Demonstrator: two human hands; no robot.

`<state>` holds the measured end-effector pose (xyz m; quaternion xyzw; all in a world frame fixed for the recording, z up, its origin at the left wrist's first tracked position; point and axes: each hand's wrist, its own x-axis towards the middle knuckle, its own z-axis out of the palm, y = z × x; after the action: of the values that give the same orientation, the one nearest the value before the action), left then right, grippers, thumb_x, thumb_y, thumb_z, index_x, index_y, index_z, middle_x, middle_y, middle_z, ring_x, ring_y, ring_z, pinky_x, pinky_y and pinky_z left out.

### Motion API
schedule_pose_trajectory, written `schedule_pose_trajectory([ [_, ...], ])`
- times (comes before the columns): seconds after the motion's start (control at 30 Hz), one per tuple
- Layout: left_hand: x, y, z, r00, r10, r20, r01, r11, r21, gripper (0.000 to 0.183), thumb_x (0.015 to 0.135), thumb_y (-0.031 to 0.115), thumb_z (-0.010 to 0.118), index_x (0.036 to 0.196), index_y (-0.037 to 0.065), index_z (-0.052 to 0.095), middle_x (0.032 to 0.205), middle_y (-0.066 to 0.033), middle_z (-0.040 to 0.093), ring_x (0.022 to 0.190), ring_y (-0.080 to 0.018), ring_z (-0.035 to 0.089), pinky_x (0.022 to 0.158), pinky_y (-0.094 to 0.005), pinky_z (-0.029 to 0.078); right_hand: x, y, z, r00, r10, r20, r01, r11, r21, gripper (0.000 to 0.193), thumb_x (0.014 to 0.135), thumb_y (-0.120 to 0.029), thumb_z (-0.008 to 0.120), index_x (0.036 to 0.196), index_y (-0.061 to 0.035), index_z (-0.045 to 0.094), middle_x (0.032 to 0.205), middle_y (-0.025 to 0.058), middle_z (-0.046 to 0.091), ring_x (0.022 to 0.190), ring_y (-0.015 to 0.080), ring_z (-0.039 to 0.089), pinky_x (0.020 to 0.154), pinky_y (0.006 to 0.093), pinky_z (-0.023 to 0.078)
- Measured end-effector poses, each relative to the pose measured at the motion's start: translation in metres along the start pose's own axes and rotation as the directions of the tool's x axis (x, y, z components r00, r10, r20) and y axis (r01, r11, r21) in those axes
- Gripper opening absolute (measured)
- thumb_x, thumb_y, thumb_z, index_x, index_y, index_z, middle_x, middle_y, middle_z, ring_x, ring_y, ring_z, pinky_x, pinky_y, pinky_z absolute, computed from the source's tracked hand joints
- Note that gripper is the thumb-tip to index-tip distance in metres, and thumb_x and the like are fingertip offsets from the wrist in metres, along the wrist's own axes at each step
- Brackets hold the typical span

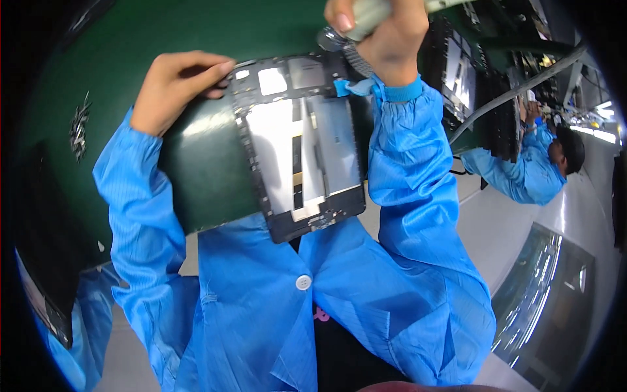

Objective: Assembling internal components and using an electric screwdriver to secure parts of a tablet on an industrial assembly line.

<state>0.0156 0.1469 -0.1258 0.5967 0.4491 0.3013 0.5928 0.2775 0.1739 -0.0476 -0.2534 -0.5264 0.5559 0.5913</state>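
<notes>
Tablet (277,153), opened, lay across the near edge of the green table (209,150).
Our left hand (176,78) pinched its far-left corner, almost closed; our right hand (395,49) curled round a pale tool (370,13) above the table. Shiny panels (271,137) filled the tablet's black frame (285,230).

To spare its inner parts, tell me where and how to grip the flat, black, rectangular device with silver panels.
Probably best to pinch the device by its black near-left corner, from the wearer's side: that corner juts past the edge of the green tabletop, and the silver panels stop short of it.
</notes>
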Motion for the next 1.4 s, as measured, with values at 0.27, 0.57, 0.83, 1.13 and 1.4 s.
schedule_pose_trajectory([
  [0.27, 0.002, -0.009, 0.002, 0.991, 0.136, 0.001, -0.135, 0.990, -0.033, 0.026, 0.092, 0.016, 0.069, 0.108, -0.004, 0.072, 0.090, -0.0107, 0.072, 0.076, -0.0130, 0.067, 0.073, -0.0246, 0.056, 0.004, 0.043, 0.074, 0.978, 0.081, 0.193, -0.067, 0.995, -0.076, 0.020, 0.096, -0.015, 0.056, 0.093, 0.0042, 0.060, 0.071, 0.0110, 0.063, 0.043, 0.0143, 0.053, 0.044, 0.0262, 0.045],
  [0.57, -0.002, -0.005, -0.008, 0.992, 0.072, 0.103, -0.052, 0.980, -0.191, 0.032, 0.089, 0.008, 0.068, 0.116, -0.008, 0.066, 0.093, -0.0133, 0.072, 0.077, -0.0176, 0.067, 0.072, -0.0278, 0.056, 0.000, 0.053, 0.084, 0.983, 0.045, 0.176, -0.033, 0.997, -0.068, 0.022, 0.096, -0.018, 0.053, 0.099, 0.0037, 0.052, 0.094, 0.0179, 0.064, 0.044, 0.0174, 0.053, 0.045, 0.0287, 0.046],
  [0.83, -0.006, 0.002, -0.005, 0.997, 0.075, 0.030, -0.069, 0.980, -0.185, 0.019, 0.088, 0.006, 0.070, 0.101, -0.008, 0.072, 0.083, -0.0111, 0.071, 0.069, -0.0146, 0.066, 0.065, -0.0258, 0.056, 0.001, 0.056, 0.083, 0.981, 0.034, 0.191, -0.005, 0.989, -0.148, 0.030, 0.096, -0.022, 0.050, 0.104, 0.0067, 0.051, 0.096, 0.0208, 0.062, 0.046, 0.0168, 0.052, 0.045, 0.0280, 0.045],
  [1.13, 0.001, -0.011, -0.002, 0.997, 0.075, 0.036, -0.063, 0.960, -0.274, 0.019, 0.087, 0.006, 0.070, 0.101, -0.008, 0.072, 0.084, -0.0111, 0.071, 0.070, -0.0155, 0.067, 0.065, -0.0259, 0.057, -0.001, 0.056, 0.083, 0.977, 0.039, 0.209, -0.004, 0.986, -0.169, 0.031, 0.096, -0.024, 0.049, 0.104, 0.0062, 0.050, 0.096, 0.0204, 0.061, 0.046, 0.0162, 0.052, 0.044, 0.0272, 0.044],
  [1.4, -0.001, -0.008, -0.002, 0.998, 0.060, 0.034, -0.049, 0.965, -0.256, 0.019, 0.087, 0.006, 0.070, 0.100, -0.008, 0.072, 0.084, -0.0110, 0.071, 0.070, -0.0149, 0.066, 0.066, -0.0257, 0.057, 0.000, 0.058, 0.084, 0.976, 0.026, 0.217, 0.009, 0.987, -0.161, 0.030, 0.096, -0.024, 0.050, 0.103, 0.0061, 0.051, 0.096, 0.0206, 0.062, 0.045, 0.0159, 0.052, 0.044, 0.0274, 0.045],
])
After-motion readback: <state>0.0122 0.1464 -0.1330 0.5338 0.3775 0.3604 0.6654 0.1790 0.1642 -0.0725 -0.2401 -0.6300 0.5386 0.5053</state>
